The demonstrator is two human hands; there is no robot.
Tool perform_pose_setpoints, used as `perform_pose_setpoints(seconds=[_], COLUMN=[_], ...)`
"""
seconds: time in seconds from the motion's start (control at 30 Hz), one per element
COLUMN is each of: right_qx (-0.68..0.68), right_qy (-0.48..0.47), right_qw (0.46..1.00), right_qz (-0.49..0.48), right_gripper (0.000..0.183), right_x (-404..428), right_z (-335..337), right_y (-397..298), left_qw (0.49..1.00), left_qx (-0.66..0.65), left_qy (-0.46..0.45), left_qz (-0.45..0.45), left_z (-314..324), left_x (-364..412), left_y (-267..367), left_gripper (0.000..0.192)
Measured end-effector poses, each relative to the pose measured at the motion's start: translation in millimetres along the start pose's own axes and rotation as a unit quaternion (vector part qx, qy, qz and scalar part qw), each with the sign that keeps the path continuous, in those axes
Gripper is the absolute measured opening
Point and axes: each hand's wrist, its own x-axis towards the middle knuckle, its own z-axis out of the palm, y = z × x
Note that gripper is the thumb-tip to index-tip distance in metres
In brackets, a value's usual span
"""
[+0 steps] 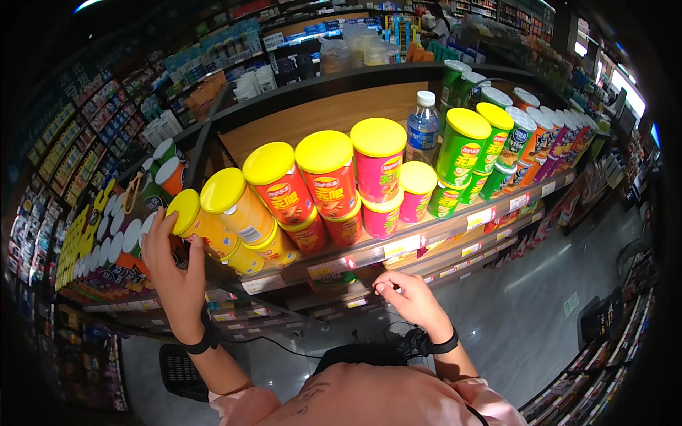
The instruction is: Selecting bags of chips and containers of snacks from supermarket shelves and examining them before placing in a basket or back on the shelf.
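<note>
At the left end of the row, my left hand has its fingers and thumb about the upper part of a yellow Lay's chip canister with a yellow lid. That canister tilts in my view and stands above a lower yellow one. Right beside it is another yellow canister, barcode facing me. Red canisters and a pink canister continue the row, stacked two high. My right hand hangs in front of the shelf edge, fingers curled, holding nothing. Both wrists wear black bands.
A plastic bottle with a white cap stands behind a single pink canister. Green canisters fill the right side. Price tags line the shelf edge. A black basket sits on the floor at lower left. A person is far back.
</note>
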Motion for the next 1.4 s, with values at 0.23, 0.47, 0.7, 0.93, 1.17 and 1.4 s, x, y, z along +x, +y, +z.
perform_pose_setpoints(seconds=[0.23, 0.47, 0.7, 0.93, 1.17, 1.4], right_qx=[-0.043, -0.041, 0.028, 0.054, 0.340, 0.384], right_qy=[-0.005, 0.054, 0.099, -0.108, -0.220, -0.229], right_qw=[0.998, 0.998, 0.995, 0.993, 0.914, 0.895], right_qz=[0.038, 0.002, 0.021, -0.018, -0.033, 0.004], right_gripper=[0.014, 0.012, 0.013, 0.055, 0.084, 0.078], right_x=[-14, -37, -47, -22, -21, -22], right_z=[35, 74, 81, 86, 143, 166], right_y=[-9, -20, -30, -84, -79, -88], left_qw=[0.999, 0.976, 0.936, 0.798, 0.746, 0.673], left_qx=[-0.012, -0.211, -0.323, -0.592, -0.660, -0.717], left_qy=[0.018, 0.062, 0.138, 0.099, -0.074, -0.111], left_qz=[0.048, 0.001, 0.018, -0.063, -0.053, -0.141], left_z=[4, 7, -12, -3, 8, 0], left_x=[2, -2, -12, -57, -100, -107], left_y=[-16, -15, -26, -19, -9, -27], left_gripper=[0.043, 0.046, 0.050, 0.057, 0.058, 0.062])
